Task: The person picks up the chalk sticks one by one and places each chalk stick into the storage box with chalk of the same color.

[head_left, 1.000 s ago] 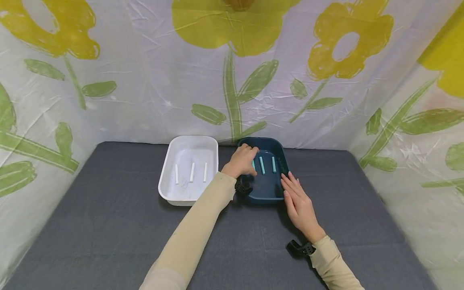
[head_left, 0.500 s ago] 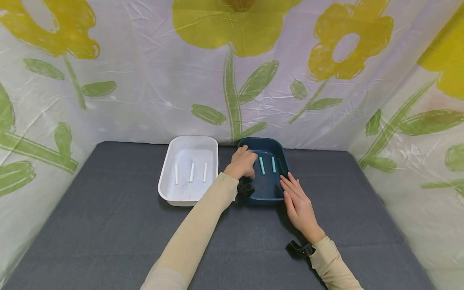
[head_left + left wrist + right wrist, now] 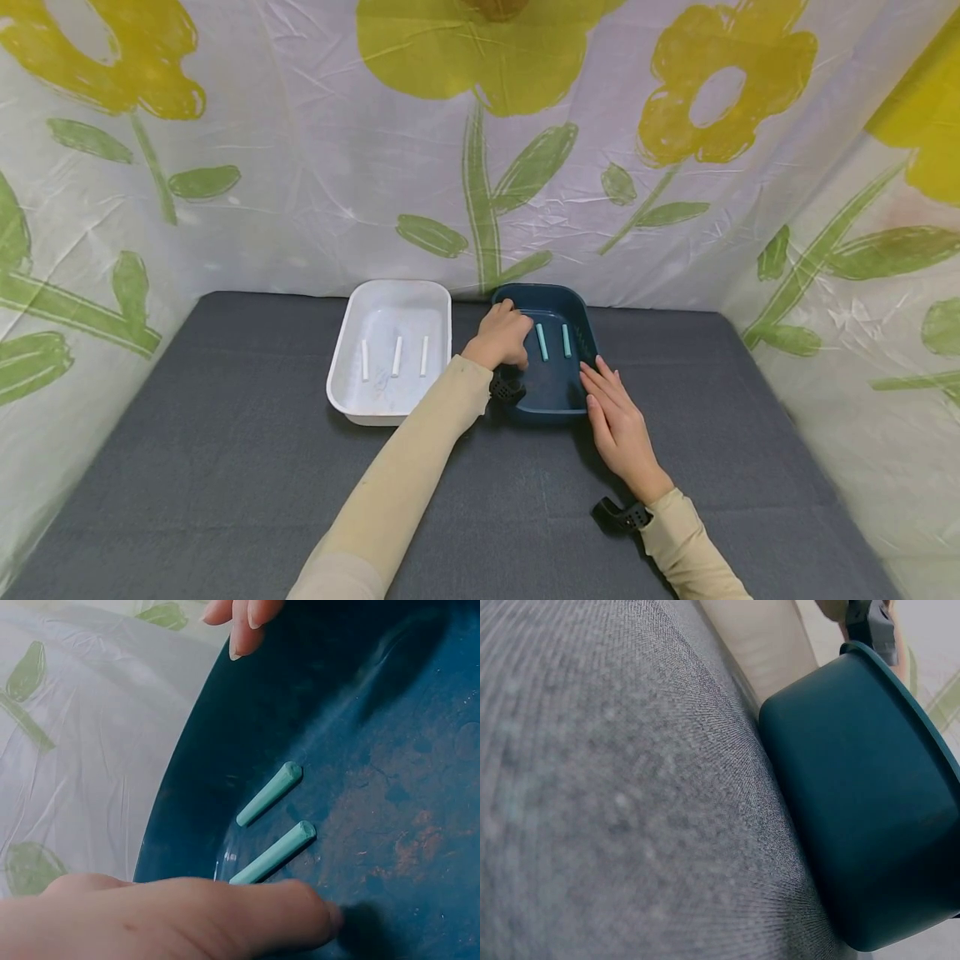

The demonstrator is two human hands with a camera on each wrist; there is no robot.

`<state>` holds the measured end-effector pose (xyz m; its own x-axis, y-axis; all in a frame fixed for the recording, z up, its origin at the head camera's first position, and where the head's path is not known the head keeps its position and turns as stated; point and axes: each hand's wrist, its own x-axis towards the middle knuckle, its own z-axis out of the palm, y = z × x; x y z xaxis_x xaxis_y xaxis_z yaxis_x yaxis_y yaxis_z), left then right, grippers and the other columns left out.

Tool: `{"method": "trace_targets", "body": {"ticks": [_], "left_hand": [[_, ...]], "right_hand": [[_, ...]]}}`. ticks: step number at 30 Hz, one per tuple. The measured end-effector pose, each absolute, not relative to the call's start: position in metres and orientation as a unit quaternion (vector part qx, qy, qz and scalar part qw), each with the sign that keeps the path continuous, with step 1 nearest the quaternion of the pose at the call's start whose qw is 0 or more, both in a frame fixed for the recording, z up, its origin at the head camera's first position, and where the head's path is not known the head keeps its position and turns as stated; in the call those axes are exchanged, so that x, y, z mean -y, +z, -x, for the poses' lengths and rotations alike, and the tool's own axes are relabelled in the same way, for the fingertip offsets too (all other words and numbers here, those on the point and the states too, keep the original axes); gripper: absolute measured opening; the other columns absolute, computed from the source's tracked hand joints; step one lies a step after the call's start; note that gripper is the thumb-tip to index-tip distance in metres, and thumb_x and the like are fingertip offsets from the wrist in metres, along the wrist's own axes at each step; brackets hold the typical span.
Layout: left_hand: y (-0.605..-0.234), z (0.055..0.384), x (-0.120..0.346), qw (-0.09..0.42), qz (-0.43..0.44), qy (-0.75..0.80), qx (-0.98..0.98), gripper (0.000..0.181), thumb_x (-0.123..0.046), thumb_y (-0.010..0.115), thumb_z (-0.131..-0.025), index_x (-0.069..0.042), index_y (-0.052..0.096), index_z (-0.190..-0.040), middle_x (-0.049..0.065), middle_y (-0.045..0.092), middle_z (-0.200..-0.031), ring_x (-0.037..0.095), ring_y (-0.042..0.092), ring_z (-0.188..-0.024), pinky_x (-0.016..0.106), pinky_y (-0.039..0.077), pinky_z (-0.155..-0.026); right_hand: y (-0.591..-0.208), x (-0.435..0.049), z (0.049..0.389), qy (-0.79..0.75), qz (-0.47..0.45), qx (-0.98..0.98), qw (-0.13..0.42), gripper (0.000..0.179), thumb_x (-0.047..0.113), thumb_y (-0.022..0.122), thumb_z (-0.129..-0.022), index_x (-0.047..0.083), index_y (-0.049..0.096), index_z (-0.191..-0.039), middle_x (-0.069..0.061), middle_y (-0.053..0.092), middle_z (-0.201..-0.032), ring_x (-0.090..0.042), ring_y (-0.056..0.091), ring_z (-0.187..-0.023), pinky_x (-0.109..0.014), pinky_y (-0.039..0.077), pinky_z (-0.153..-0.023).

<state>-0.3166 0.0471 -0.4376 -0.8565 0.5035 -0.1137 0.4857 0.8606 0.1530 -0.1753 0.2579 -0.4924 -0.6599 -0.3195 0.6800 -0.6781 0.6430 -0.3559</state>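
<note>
My left hand (image 3: 502,335) reaches into the dark blue tray (image 3: 551,396), its fingers curled down near the left wall. Whatever lies beneath those fingers is hidden, so a pinch cannot be confirmed. To the right, two teal chalk sticks lie side by side, a middle stick (image 3: 542,342) and a right stick (image 3: 566,341). The left wrist view shows both sticks beyond a digit of the left hand (image 3: 225,915). With fingers straight, my right hand (image 3: 618,425) rests against the tray's right side. The right wrist view shows the tray's outer wall (image 3: 855,795).
A white tray (image 3: 337,392) stands left of the blue one, holding three white chalk sticks, including a middle stick (image 3: 397,357). Dark grey cloth (image 3: 225,467) covers the table. A flower-printed curtain (image 3: 300,208) rises behind both trays.
A second ago, part of a third teal chalk stick showed between the left thumb and fingers. The hand has since drawn in over it, hiding it. My right hand stays in place.
</note>
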Motion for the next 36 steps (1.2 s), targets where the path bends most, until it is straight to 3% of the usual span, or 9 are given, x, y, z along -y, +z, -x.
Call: {"method": "trace_targets", "body": {"ticks": [15,23,28,32,36], "left_hand": [[-0.436,0.312,-0.043,0.071,-0.267,0.073,-0.958,0.062,-0.039,0.084,-0.077,-0.015,0.064,-0.132,0.005,0.062,-0.126,0.025,0.041,-0.114,0.039,0.033,-0.107],[-0.429,0.313,-0.042,0.108,-0.272,0.089,-0.952,0.068,-0.038,0.083,-0.079,-0.014,0.059,-0.138,0.007,0.058,-0.132,0.025,0.040,-0.116,0.040,0.030,-0.110],[-0.423,0.315,-0.041,0.121,-0.267,0.129,-0.947,0.071,-0.031,0.084,-0.079,-0.010,0.055,-0.141,0.010,0.054,-0.138,0.029,0.041,-0.126,0.042,0.029,-0.113],[-0.418,0.315,-0.039,0.120,-0.267,0.147,-0.945,0.073,-0.027,0.082,-0.081,-0.007,0.051,-0.144,0.014,0.049,-0.143,0.032,0.037,-0.135,0.042,0.037,-0.110],[-0.413,0.311,-0.036,0.108,-0.274,0.146,-0.944,0.076,-0.030,0.079,-0.085,-0.005,0.045,-0.147,0.015,0.045,-0.147,0.032,0.033,-0.140,0.041,0.040,-0.108]], "right_hand": [[-0.493,-0.257,0.175,0.310,-0.283,0.862,0.284,0.035,0.004,0.051,-0.100,-0.009,0.058,-0.132,-0.018,0.055,-0.141,-0.039,0.041,-0.138,-0.063,0.028,-0.110],[-0.493,-0.257,0.174,0.311,-0.284,0.861,0.284,0.035,0.004,0.051,-0.100,-0.009,0.058,-0.132,-0.020,0.055,-0.140,-0.039,0.041,-0.138,-0.062,0.028,-0.110],[-0.494,-0.257,0.174,0.313,-0.283,0.860,0.286,0.035,0.005,0.051,-0.100,-0.009,0.059,-0.132,-0.019,0.055,-0.140,-0.039,0.041,-0.138,-0.057,0.026,-0.114],[-0.493,-0.258,0.175,0.313,-0.282,0.861,0.285,0.036,0.005,0.051,-0.101,-0.007,0.058,-0.133,-0.017,0.055,-0.141,-0.037,0.041,-0.139,-0.052,0.024,-0.116],[-0.493,-0.259,0.175,0.312,-0.284,0.859,0.290,0.035,0.005,0.050,-0.101,-0.007,0.059,-0.133,-0.018,0.056,-0.140,-0.038,0.041,-0.138,-0.056,0.025,-0.115]]}}
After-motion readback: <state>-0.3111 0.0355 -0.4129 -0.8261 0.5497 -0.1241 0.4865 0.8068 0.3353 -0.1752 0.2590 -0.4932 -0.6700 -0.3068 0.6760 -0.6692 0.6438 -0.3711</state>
